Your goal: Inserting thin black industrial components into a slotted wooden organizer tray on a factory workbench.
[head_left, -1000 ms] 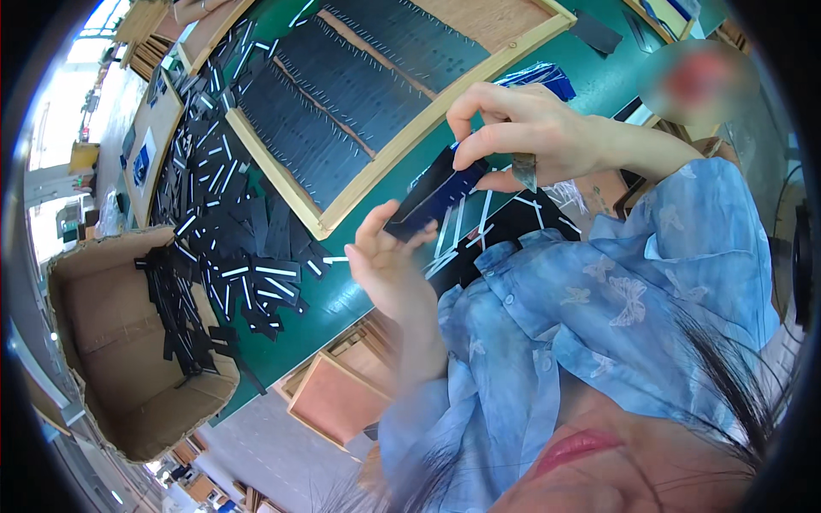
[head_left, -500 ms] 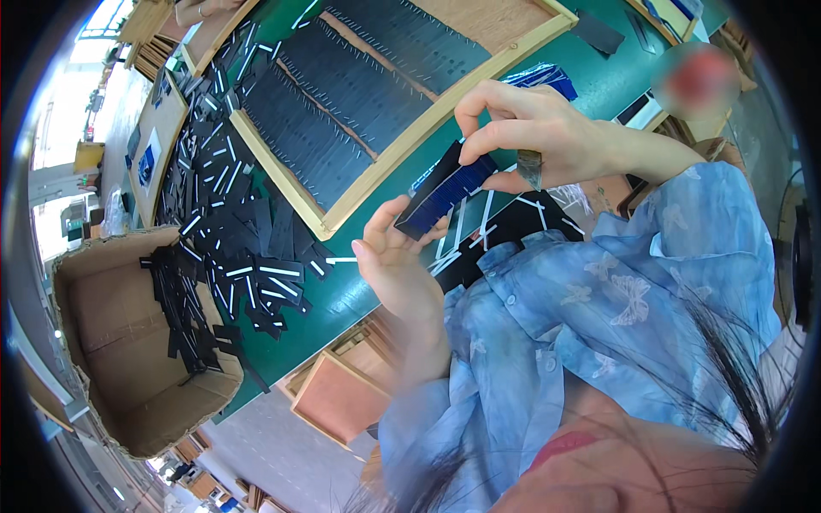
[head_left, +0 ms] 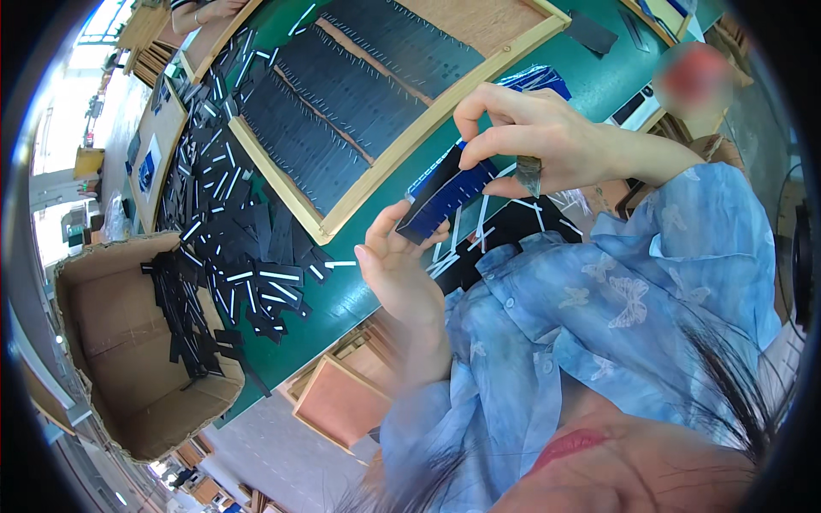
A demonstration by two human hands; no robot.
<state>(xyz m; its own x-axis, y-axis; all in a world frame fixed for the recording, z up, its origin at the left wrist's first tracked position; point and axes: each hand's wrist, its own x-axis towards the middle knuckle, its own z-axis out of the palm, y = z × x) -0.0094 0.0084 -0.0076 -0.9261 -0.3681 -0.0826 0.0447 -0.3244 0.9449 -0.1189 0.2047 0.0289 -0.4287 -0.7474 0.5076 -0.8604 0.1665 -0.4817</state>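
Observation:
Between my two hands is a strip (head_left: 434, 207), black along its top edge and blue on its lower face, with short pale marks. My left hand (head_left: 404, 272) grips its left end between thumb and fingers. The upper right end is pinched by my right hand (head_left: 534, 132). A grey pointed piece (head_left: 528, 175), like a short blade, sticks out below the right hand's fingers; how it is held is partly hidden. Just beyond the strip lies a wooden-framed board (head_left: 368, 209) carrying rows of dark strips with small white ticks.
Loose black strips with white pieces (head_left: 256, 222) are heaped on the green table (head_left: 342, 291) at left. A cardboard box (head_left: 111, 316) with black strips stands at its edge. Blue packets (head_left: 539, 79) lie beyond my right hand. Another person's hand (head_left: 224, 8) shows at the far left.
The strip's lower face has turned slightly, showing smoother blue with fewer pale lines. Both hands stay almost in place, still on the strip. At the far left, the other person's arm shows more.

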